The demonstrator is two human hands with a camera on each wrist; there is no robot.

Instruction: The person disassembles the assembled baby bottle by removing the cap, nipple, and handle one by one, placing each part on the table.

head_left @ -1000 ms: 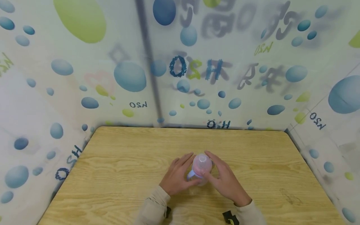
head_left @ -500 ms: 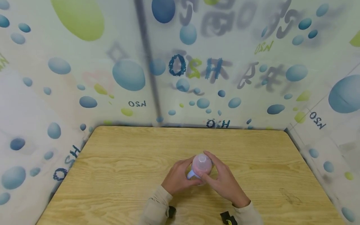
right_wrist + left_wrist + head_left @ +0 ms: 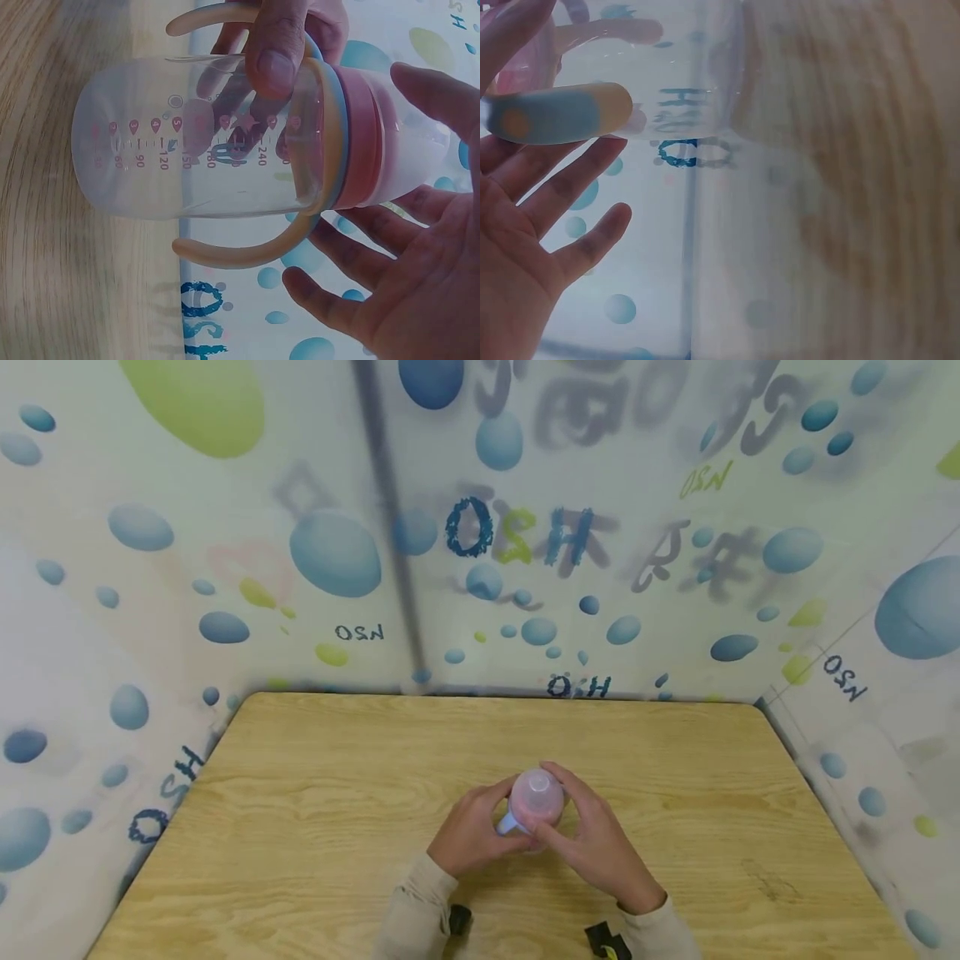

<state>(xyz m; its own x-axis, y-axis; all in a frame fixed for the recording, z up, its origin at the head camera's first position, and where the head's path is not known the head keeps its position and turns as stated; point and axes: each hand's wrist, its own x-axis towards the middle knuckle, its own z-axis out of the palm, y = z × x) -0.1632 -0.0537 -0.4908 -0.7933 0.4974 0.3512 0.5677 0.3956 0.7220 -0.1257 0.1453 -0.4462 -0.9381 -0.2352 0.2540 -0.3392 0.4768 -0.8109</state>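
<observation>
A clear baby bottle with printed measuring marks has a pink collar, a translucent cap and two curved handles. It is upright over the table, its cap toward the head camera. My left hand grips the bottle from the left, the thumb lying across the body just below the collar in the right wrist view. My right hand holds the top from the right, thumb and fingers around cap and collar. One handle juts past my left fingers in the left wrist view.
The bottle is over the front middle of a wooden table. Walls printed with blue and green drops enclose its back and sides. Dark straps hang by both sleeves.
The left fingers, straighter a second ago, have curled in closer around the bottle. The right hand keeps its place on the top. The whole head view has shifted slightly.
</observation>
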